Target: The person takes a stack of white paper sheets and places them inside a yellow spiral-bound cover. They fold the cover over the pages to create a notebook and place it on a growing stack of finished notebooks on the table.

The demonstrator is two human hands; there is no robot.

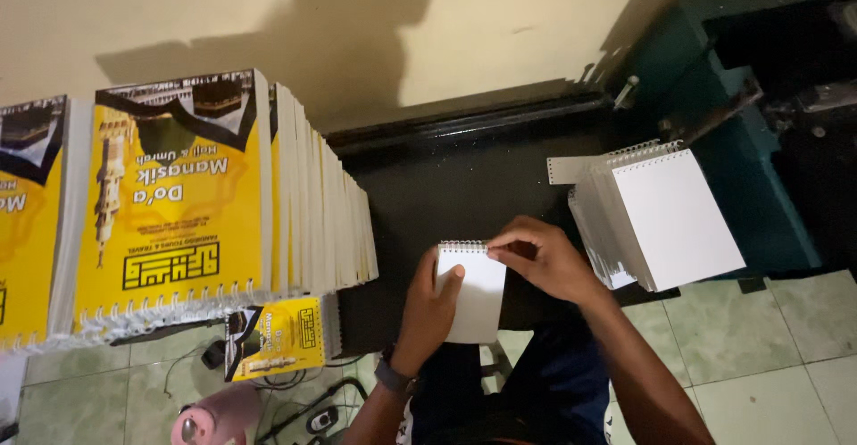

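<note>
My left hand grips a small white spiral-bound booklet from its left side, thumb on the blank page. At the booklet's upper right corner my right hand pinches the wire coil. Both hands are held over the near edge of a black worktable. A dark watch is on my left wrist.
A stack of white wire-bound booklets sits at the right beside a teal machine. Yellow-covered spiral booklets are stacked at left, with a row standing on edge. One small yellow booklet lies lower left. Cables and a pink object are on the tiled floor.
</note>
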